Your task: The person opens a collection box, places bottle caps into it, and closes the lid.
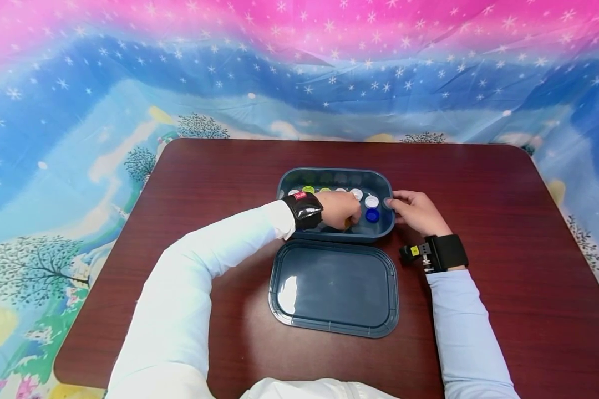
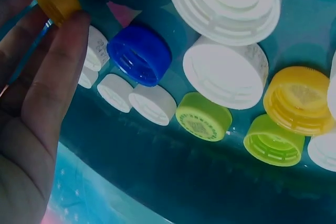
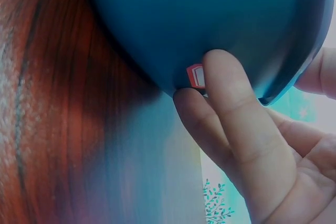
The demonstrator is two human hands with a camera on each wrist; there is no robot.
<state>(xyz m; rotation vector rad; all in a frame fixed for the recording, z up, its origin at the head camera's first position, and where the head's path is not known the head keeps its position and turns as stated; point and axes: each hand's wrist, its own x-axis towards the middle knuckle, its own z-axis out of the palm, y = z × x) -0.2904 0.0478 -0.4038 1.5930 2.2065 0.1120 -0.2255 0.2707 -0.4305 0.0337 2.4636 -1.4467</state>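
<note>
In the head view my left hand [image 1: 340, 209] reaches down into a dark blue-grey plastic box [image 1: 335, 169]. Between its thumb and fingers it pinches an orange bottle cap [image 2: 56, 1], seen best in the left wrist view. Around it in the box lie a blue cap [image 2: 139, 55], green caps [image 2: 203, 116], a yellow cap [image 2: 299, 100] and several white caps [image 2: 226, 72] of different sizes. At the box's right end my right hand [image 1: 419, 212] grips the wall, with thumb at the rim and fingers [image 3: 231, 93] against the outside.
A flat dark lid [image 1: 333, 288] lies on the brown table [image 1: 504, 221], just in front of the box. Behind the table hangs a patterned cloth [image 1: 299, 72]. A small red label [image 3: 196, 76] marks the box's outside, near the right fingertips.
</note>
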